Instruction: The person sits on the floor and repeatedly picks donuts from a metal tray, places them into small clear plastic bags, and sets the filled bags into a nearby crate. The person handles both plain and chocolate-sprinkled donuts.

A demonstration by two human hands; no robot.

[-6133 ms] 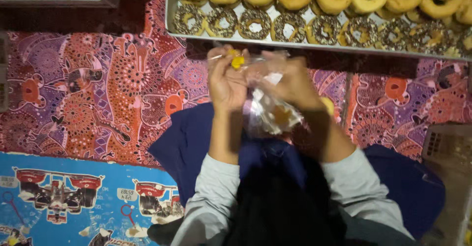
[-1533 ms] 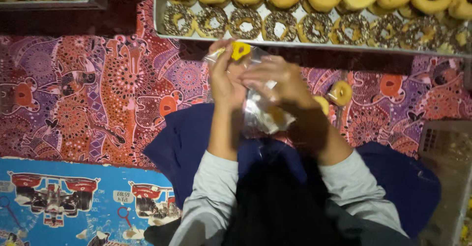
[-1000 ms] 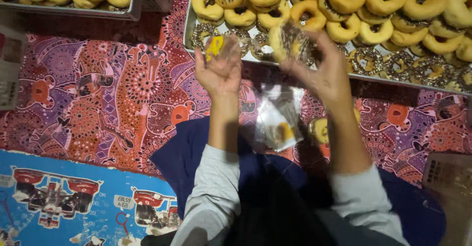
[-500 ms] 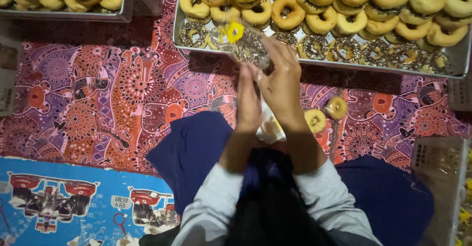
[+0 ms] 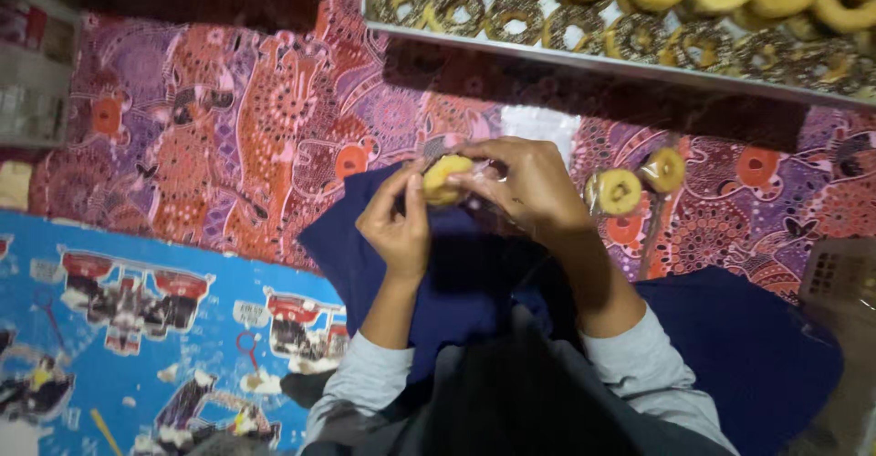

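Both my hands meet over my lap on a small yellow doughnut in a clear plastic bag [image 5: 446,179]. My left hand [image 5: 398,222] pinches its left side. My right hand [image 5: 528,185] closes over the bag from the right and hides most of the plastic. Two wrapped doughnuts [image 5: 619,191] lie on the patterned cloth just right of my right hand. A long metal tray [image 5: 584,59] full of glazed and sprinkled doughnuts stands beyond my hands.
A red and purple patterned cloth [image 5: 228,137] covers the floor, with a blue cartoon-print mat [image 5: 128,328] at lower left. A pale plastic basket [image 5: 839,278] sits at the right edge. Clear boxes [image 5: 32,82] stand at the far left.
My hands came down from the tray to my lap and closed together on the bagged doughnut. The view dropped, so the tray now sits at the top edge.
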